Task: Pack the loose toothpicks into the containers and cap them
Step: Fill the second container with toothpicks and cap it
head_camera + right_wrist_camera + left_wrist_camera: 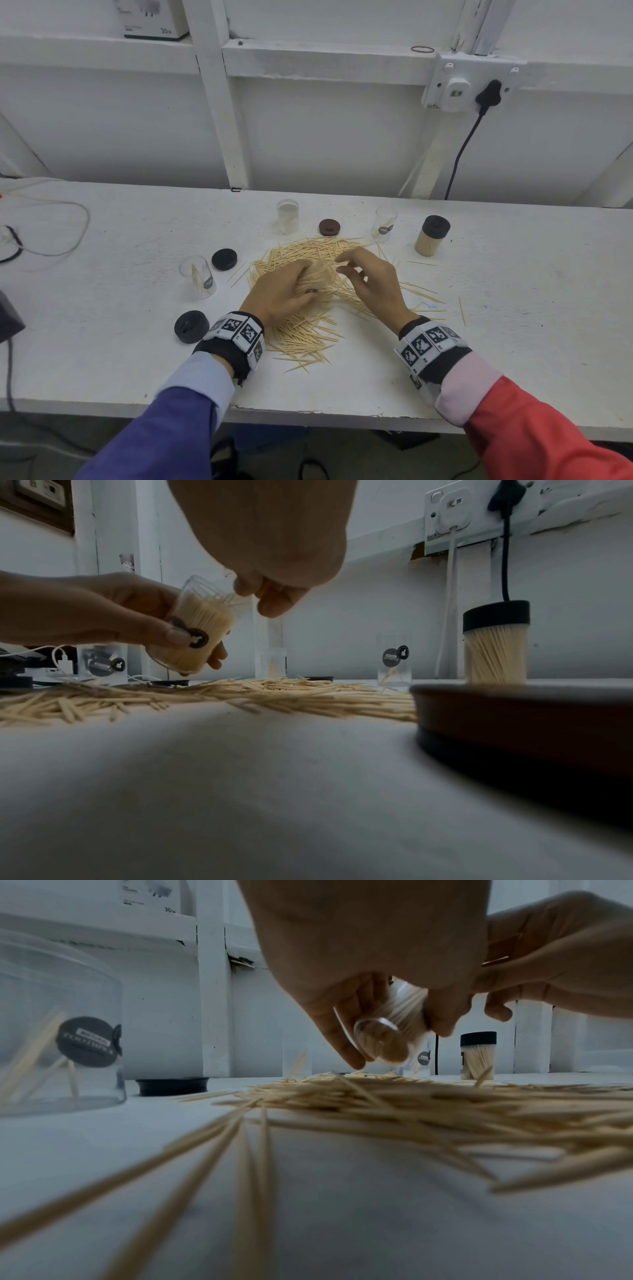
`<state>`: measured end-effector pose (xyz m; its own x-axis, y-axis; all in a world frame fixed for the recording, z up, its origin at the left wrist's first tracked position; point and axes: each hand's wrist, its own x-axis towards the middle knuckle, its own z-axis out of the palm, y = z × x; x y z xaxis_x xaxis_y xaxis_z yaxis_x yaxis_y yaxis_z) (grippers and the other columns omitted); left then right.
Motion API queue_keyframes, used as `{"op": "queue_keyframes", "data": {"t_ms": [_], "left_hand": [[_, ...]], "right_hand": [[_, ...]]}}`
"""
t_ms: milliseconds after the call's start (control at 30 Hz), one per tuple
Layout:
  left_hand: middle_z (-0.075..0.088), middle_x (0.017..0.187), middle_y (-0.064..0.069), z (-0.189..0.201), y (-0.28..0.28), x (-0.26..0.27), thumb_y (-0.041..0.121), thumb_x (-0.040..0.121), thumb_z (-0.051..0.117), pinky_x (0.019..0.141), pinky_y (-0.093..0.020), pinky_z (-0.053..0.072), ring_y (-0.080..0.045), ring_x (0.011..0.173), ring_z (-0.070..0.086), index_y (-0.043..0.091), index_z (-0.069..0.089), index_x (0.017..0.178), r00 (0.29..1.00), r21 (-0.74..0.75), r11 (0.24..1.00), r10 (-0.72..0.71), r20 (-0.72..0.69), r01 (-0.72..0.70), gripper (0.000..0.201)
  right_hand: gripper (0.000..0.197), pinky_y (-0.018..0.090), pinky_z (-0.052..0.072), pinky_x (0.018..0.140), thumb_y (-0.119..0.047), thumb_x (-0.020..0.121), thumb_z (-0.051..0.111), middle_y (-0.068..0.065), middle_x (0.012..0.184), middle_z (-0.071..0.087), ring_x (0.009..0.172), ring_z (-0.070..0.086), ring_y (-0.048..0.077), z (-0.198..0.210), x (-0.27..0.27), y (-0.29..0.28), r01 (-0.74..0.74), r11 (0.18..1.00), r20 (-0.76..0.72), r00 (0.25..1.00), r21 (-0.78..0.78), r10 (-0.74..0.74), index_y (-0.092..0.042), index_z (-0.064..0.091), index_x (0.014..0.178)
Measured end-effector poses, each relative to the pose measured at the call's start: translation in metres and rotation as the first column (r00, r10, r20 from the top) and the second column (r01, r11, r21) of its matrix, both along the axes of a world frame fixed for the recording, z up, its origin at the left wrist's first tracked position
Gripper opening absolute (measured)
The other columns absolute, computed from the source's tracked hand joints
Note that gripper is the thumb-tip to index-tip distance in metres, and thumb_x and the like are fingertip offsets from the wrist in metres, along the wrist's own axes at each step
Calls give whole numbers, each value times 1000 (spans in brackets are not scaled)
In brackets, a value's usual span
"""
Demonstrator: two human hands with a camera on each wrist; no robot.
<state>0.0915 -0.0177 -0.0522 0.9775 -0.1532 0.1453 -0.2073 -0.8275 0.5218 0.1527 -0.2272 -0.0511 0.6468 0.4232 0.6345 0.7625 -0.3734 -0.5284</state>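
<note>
Left hand [274, 294] fingers curled round tilted clear plastic container [195, 631], nearly full. Right hand [371, 281] fingers pinching few wooden toothpicks [342, 263] at mouth. Advice: keep tilt, feed points parallel, avoid jamming.

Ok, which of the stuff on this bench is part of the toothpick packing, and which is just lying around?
Part of the job:
- loose toothpicks
- tilted container gripped by left hand
- right hand feeding toothpicks in
- three near-empty containers
- capped full container
- four loose caps

Lying about:
- white box
- wall socket
- rubber band
- cables
</note>
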Motion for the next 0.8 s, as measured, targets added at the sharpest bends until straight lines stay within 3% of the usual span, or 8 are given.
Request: {"op": "queue_keyframes", "data": {"t_ms": [133, 200, 300, 367, 500, 633, 800], "left_hand": [[54, 87, 11, 5, -2, -1, 41, 89, 61, 60, -29, 43, -14, 72, 57, 19, 42, 123, 993, -46, 992, 120, -1, -120, 45], [52, 82, 10, 7, -3, -2, 43, 90, 60, 57, -30, 42, -15, 67, 56, 18, 39, 121, 990, -60, 989, 139, -3, -139, 45], [58, 82, 10, 7, -3, -3, 54, 89, 57, 58, -29, 45, -10, 64, 57, 22, 34, 127, 985, -62, 983, 170, -14, -171, 54], [56, 83, 12, 8, -3, -3, 60, 88, 55, 59, -26, 42, -8, 64, 53, 23, 31, 133, 981, -48, 980, 191, -21, -192, 63], [59, 96, 9, 8, -3, -3, 62, 87, 55, 66, -29, 46, -11, 73, 56, 24, 33, 133, 981, -20, 981, 192, -22, -192, 64], [60, 110, 7, 9, -3, -2, 50, 88, 60, 75, -35, 49, -15, 97, 58, 24, 41, 130, 982, 30, 982, 188, 16, -189, 53], [59, 118, 7, 5, 0, -2, 42, 86, 66, 79, -33, 46, -14, 112, 52, 23, 48, 132, 985, 54, 986, 155, 71, -159, 52]], "right_hand": [[14, 27, 50, 62, -15, 88, 68, -7, 95, 66, 79, 59, 8, -3, 2, -2, 93, 987, -68, 992, -131, -102, -17, 68, 102], [24, 29, 49, 72, -24, 89, 68, -8, 106, 65, 96, 57, 11, -4, 2, -2, 74, 950, -170, 977, -303, -130, -21, 67, 112], [53, 34, 42, 93, -40, 87, 67, -4, 134, 55, 123, 44, 17, -6, 5, -1, -39, 797, -254, 956, -602, -145, -21, 54, 135], [60, 37, 38, 98, -43, 85, 69, -1, 135, 53, 125, 42, 20, -6, 5, 2, -91, 725, -295, 942, -683, -160, -20, 51, 137], [41, 33, 42, 88, -35, 84, 72, -2, 114, 63, 112, 50, 19, -8, 7, 2, -66, 743, -278, 947, -666, -164, -20, 64, 121], [22, 30, 43, 73, -32, 86, 69, -2, 94, 68, 95, 56, 19, -7, 7, 1, -6, 750, -230, 953, -662, -195, -14, 71, 98], [17, 25, 37, 68, -28, 92, 58, -8, 91, 70, 93, 57, 14, -2, 3, 1, 31, 758, -184, 963, -651, -197, -22, 73, 100]]}}
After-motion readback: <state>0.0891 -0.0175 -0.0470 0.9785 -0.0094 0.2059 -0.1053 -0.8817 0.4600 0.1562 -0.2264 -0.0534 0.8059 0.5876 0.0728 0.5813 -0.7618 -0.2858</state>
